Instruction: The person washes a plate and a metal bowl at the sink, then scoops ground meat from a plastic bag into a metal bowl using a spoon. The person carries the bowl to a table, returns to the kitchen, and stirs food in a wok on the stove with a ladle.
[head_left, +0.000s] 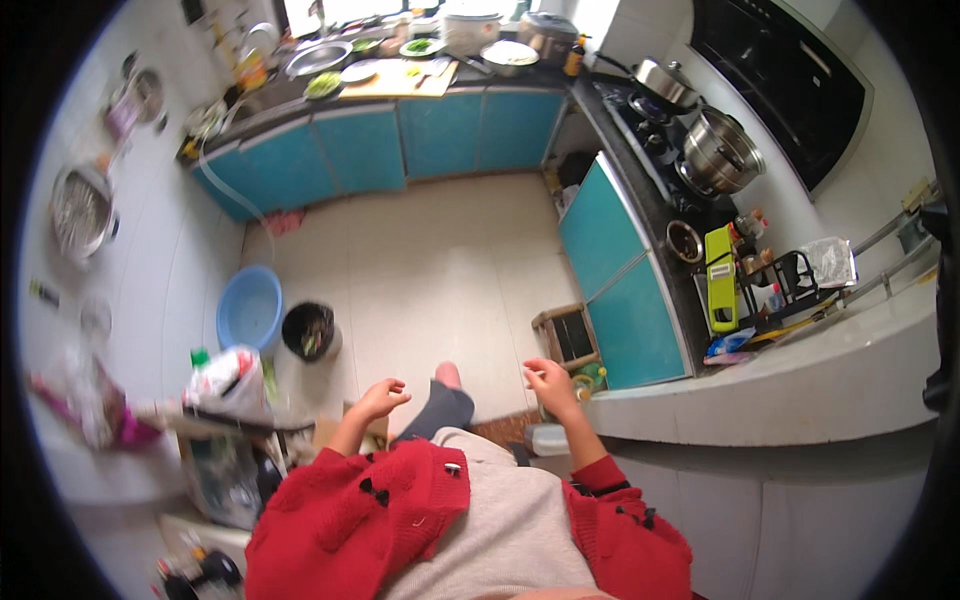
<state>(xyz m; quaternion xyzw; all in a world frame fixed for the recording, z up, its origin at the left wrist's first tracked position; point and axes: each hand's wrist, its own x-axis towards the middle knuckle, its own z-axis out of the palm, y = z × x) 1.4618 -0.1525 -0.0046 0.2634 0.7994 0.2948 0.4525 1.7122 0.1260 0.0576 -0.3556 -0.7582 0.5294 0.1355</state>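
Observation:
My left hand (382, 399) hangs in the air in front of my body, empty, its fingers loosely curled and apart. Nearest to it stands a black-lined trash bin (309, 331) with scraps inside. My right hand (546, 379) is also raised and holds nothing, fingers slightly bent, above the floor near a small wooden stool (570, 335). On the far counter a wooden cutting board (397, 79) carries a knife and some cut vegetables. Plates of green vegetables (323, 85) and a steel bowl (319, 58) are beside it. A steel steamer pot (720, 154) and a lidded pan (666, 82) sit on the gas stove (652, 139).
A blue plastic basin (250, 307) stands on the tiled floor by the left wall, a hose running down near it. Bottles (592, 375) are beside the stool. Shelving with bags (229, 386) stands at left; a low wall (750, 405) curves at right.

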